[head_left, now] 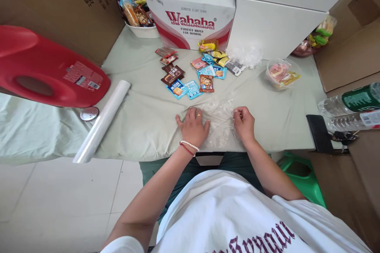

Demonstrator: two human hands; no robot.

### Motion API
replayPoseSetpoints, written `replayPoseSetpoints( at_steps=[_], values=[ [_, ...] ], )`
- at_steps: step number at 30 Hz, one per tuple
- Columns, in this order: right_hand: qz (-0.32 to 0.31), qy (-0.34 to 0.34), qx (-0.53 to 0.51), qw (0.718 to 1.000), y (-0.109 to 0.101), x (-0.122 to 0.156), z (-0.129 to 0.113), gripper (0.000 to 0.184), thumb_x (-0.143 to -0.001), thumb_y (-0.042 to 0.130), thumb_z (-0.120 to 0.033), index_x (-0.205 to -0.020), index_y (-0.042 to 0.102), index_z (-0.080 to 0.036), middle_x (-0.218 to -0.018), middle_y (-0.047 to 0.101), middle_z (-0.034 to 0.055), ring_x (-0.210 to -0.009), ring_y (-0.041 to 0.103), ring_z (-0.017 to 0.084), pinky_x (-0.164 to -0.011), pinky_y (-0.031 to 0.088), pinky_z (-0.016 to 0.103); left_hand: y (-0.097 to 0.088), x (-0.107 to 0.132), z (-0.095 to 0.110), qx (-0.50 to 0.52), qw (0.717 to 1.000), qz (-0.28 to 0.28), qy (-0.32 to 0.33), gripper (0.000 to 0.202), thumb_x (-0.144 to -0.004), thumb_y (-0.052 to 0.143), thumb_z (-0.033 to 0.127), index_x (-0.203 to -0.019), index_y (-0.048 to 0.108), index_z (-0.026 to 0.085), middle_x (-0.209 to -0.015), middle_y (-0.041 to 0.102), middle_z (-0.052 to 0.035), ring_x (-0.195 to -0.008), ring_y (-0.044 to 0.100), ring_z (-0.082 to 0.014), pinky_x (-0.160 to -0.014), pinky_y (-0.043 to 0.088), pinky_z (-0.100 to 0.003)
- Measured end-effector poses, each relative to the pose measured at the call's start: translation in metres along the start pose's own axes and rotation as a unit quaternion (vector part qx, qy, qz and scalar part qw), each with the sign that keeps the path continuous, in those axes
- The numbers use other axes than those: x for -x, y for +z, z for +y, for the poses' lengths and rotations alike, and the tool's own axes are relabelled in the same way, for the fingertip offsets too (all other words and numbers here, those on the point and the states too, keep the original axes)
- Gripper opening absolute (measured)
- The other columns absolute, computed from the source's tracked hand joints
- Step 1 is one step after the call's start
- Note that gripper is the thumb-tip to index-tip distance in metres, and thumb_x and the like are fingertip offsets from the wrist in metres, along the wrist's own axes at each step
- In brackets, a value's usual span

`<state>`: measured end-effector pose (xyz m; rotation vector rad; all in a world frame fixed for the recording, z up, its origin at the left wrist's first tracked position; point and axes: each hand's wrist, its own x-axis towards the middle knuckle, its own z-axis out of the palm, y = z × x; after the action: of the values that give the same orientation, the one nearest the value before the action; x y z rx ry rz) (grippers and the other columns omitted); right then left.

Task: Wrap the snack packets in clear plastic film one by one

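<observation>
A crumpled sheet of clear plastic film (pixel 219 120) lies on the table in front of me. My left hand (pixel 193 126) rests flat on its left side with the fingers spread. At the right edge, my right hand (pixel 244 123) has its fingers closed in a pinch on the film. Just beyond the film are several small snack packets: a brown cookie packet (pixel 206 83), blue packets (pixel 177 89), dark brown cocoa packets (pixel 172 74) and yellow ones (pixel 220 58). Neither hand touches these packets.
A plastic wrap roll (pixel 102 120) and a red jug (pixel 53 67) stand left. Behind are a snack-filled white basket (pixel 142 31) and a Wahaha carton (pixel 191 17). A clear tub (pixel 280 77), bottles (pixel 353 120) and a black phone (pixel 319 132) are right.
</observation>
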<state>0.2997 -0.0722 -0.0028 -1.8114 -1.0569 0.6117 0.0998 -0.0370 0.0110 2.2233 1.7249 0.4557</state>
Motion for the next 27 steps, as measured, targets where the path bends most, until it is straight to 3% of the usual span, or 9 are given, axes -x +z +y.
replayPoseSetpoints(
  at_steps=[3,5,8,12,14,16,19,24,27],
  values=[
    [0.011,-0.021,0.06,0.998,-0.015,-0.003,0.005,0.022,-0.097,0.053,-0.041,-0.102,0.062,-0.022,-0.086,0.067,0.0019,-0.069,0.059,0.017,-0.074,0.05,0.032,0.004,0.003,-0.007,-0.013,1.0,-0.008,0.021,0.054,-0.1,0.051,0.042,-0.149,0.054,0.021,-0.165,0.043,-0.0198,-0.153,0.039,-0.0358,-0.123,0.004,-0.077],
    [0.026,-0.056,0.121,0.991,-0.023,-0.003,0.005,0.022,-0.096,0.053,-0.037,-0.105,0.064,-0.02,-0.102,0.068,0.0075,-0.074,0.06,0.018,-0.08,0.051,0.036,0.004,0.006,-0.013,-0.02,0.999,-0.017,0.032,0.057,-0.102,0.046,0.044,-0.154,0.049,0.022,-0.168,0.038,-0.0186,-0.156,0.035,-0.0358,-0.123,0.003,-0.079],
    [0.058,-0.118,0.182,0.974,-0.025,0.0,0.001,0.027,-0.099,0.049,-0.037,-0.107,0.066,-0.019,-0.116,0.063,0.0134,-0.087,0.06,0.022,-0.088,0.051,0.041,0.004,0.01,-0.018,-0.032,0.998,-0.029,0.042,0.063,-0.102,0.045,0.049,-0.159,0.043,0.02,-0.17,0.034,-0.0192,-0.158,0.032,-0.0355,-0.122,0.001,-0.079],
    [-0.01,-0.14,0.252,0.957,-0.01,0.001,-0.004,0.04,-0.096,0.058,-0.053,-0.118,0.067,-0.02,-0.112,0.064,0.0142,-0.108,0.055,0.032,-0.093,0.05,0.048,0.005,0.013,-0.02,-0.035,0.998,-0.028,0.045,0.077,-0.099,0.049,0.057,-0.162,0.036,0.015,-0.17,0.031,-0.0219,-0.158,0.031,-0.0367,-0.124,0.0,-0.077],
    [-0.04,-0.122,0.279,0.952,-0.006,-0.004,-0.001,0.043,-0.092,0.064,-0.047,-0.125,0.066,-0.02,-0.115,0.064,0.015,-0.109,0.055,0.033,-0.091,0.051,0.048,0.005,0.013,-0.021,-0.032,0.999,-0.024,0.037,0.081,-0.098,0.049,0.06,-0.163,0.034,0.015,-0.17,0.031,-0.0226,-0.158,0.032,-0.037,-0.125,-0.001,-0.075],
    [-0.051,-0.105,0.267,0.956,-0.01,-0.013,0.006,0.037,-0.091,0.059,-0.034,-0.124,0.067,-0.019,-0.113,0.065,0.0138,-0.102,0.059,0.029,-0.089,0.052,0.046,0.006,0.012,-0.021,-0.028,0.999,-0.02,0.026,0.081,-0.099,0.047,0.061,-0.164,0.033,0.015,-0.17,0.031,-0.0228,-0.158,0.032,-0.0367,-0.126,-0.001,-0.074],
    [-0.09,-0.094,0.21,0.969,-0.036,-0.028,0.019,0.03,-0.087,0.054,-0.024,-0.111,0.072,-0.019,-0.105,0.067,0.01,-0.087,0.063,0.022,-0.086,0.053,0.041,0.006,0.011,-0.021,-0.03,0.999,-0.018,0.017,0.077,-0.1,0.045,0.058,-0.163,0.035,0.014,-0.17,0.031,-0.0224,-0.16,0.028,-0.0368,-0.126,0.001,-0.074],
    [-0.19,-0.096,0.187,0.959,-0.104,-0.047,0.041,0.032,-0.083,0.063,-0.032,-0.111,0.075,-0.022,-0.101,0.071,0.0062,-0.08,0.064,0.02,-0.081,0.053,0.038,0.007,0.011,-0.022,-0.043,0.999,-0.023,0.022,0.074,-0.1,0.046,0.054,-0.162,0.038,0.014,-0.171,0.028,-0.0211,-0.162,0.021,-0.0371,-0.125,0.0,-0.075],
    [-0.141,-0.065,0.249,0.956,-0.136,-0.048,0.046,0.029,-0.082,0.063,-0.034,-0.104,0.077,-0.021,-0.095,0.071,0.0074,-0.077,0.064,0.021,-0.08,0.054,0.041,0.008,0.011,-0.023,-0.043,0.999,-0.022,0.025,0.075,-0.1,0.046,0.055,-0.162,0.037,0.014,-0.171,0.028,-0.0218,-0.161,0.023,-0.0376,-0.125,-0.002,-0.075]
  ],
)
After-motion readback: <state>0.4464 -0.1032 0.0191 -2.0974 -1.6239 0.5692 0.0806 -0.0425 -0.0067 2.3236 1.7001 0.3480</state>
